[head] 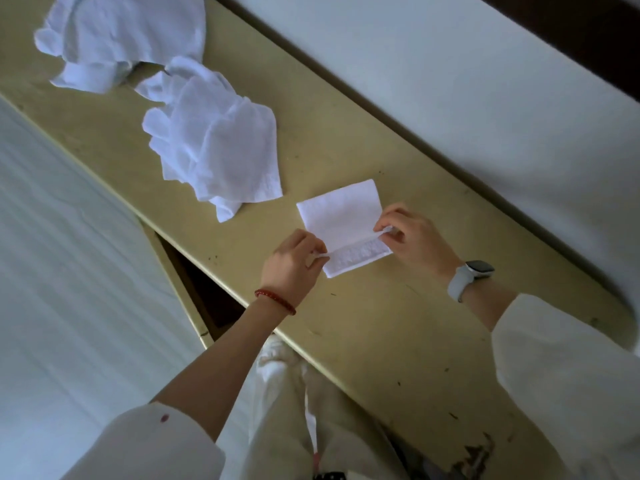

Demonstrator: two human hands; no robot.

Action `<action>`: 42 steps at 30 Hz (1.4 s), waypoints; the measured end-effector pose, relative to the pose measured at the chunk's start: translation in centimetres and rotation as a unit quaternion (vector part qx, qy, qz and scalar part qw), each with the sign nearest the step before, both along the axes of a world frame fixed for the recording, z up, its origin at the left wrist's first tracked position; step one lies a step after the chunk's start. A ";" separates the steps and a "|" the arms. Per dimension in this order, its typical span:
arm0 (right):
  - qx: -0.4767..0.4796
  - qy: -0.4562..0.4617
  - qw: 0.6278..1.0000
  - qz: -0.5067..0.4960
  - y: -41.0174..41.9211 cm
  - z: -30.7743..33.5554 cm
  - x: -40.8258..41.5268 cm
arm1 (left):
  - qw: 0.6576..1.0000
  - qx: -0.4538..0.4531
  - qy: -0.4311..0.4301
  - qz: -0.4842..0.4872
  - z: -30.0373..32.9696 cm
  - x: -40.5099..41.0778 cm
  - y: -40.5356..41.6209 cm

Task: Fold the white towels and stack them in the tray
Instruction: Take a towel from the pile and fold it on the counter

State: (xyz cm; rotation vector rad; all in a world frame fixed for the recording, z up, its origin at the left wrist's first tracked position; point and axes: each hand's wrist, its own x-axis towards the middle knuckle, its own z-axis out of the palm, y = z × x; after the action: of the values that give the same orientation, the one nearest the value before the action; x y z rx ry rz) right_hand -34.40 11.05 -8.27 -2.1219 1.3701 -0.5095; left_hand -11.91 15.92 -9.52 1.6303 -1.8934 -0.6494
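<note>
A small white towel (341, 216) lies flat on the yellowish table (398, 323), partly folded, with its near edge lifted. My left hand (292, 263) pinches that edge's left corner. My right hand (408, 233) pinches the right corner. Both hands sit at the towel's near side. A loose heap of unfolded white towels (214, 140) lies to the upper left, and another crumpled pile (117, 39) sits at the far top left. No tray is in view.
A white bed or mattress (69, 271) runs along the left of the table, with a dark gap (204, 289) between them. A white wall or surface (450, 81) borders the table's far side. My legs in light trousers (294, 410) are below the table edge.
</note>
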 end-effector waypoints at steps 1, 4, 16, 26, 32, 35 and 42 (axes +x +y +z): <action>-0.004 0.012 1.000 -0.003 0.3 -0.1 -0.1 | 1.000 -0.015 -0.012 -0.004 -0.2 -0.1 0.2; -0.034 0.056 0.998 0.001 1.0 -0.4 -0.5 | 0.998 -0.054 -0.022 -0.032 -0.5 -0.2 0.5; -0.106 0.089 0.986 0.088 1.5 -1.3 -2.0 | 0.974 -0.178 -0.096 -0.103 -1.7 -0.6 1.2; -0.161 0.126 0.972 0.112 1.8 -1.4 -2.1 | 0.968 -0.180 -0.101 -0.140 -1.7 -0.5 1.6; -0.153 0.135 0.971 0.127 1.8 -1.4 -2.2 | 0.970 -0.157 -0.120 -0.141 -1.9 -0.6 1.9; -0.153 0.138 0.970 0.132 1.9 -1.3 -2.2 | 0.971 -0.152 -0.128 -0.133 -2.0 -0.8 2.0; -0.148 0.147 0.968 0.137 2.2 -1.5 -2.3 | 0.964 -0.164 -0.168 -0.127 -1.7 -0.6 1.6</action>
State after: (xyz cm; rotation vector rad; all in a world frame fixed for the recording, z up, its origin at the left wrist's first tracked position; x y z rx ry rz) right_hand -36.74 13.29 -9.81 -2.6704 1.1761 -0.3086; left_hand -12.49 17.51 -11.27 1.3581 -2.3347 -0.1392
